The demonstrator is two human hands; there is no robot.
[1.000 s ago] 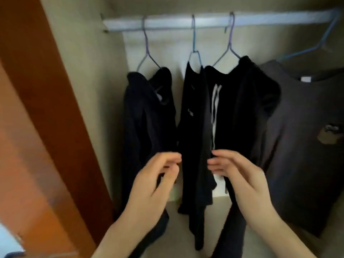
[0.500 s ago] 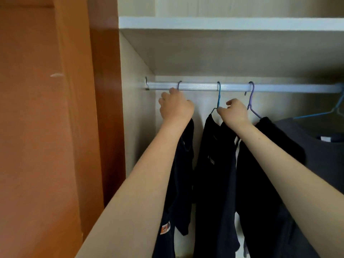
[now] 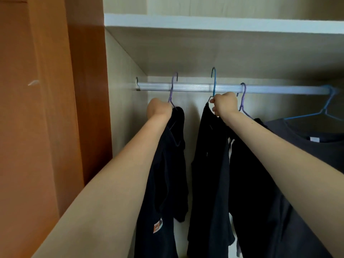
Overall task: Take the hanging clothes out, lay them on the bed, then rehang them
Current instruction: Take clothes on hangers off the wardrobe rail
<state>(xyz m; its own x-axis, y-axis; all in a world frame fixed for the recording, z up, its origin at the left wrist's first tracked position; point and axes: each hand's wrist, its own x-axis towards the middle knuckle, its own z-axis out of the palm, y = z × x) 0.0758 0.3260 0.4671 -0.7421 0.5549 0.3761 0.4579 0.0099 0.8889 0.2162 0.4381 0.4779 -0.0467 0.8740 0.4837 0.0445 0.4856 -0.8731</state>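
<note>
step: taking clothes [image 3: 208,164] out | left hand [image 3: 159,108] grips purple hanger [image 3: 171,90], right hand [image 3: 224,104] grips blue hanger [image 3: 214,82], hooks above rail [image 3: 191,88] | next: pull both clear of rail

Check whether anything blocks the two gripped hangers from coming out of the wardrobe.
Nothing visible does. The left hand holds the leftmost hanger, the right hand the blue hanger; both hooks sit above the rod. The third hanger hangs close beside the right hand.
</note>
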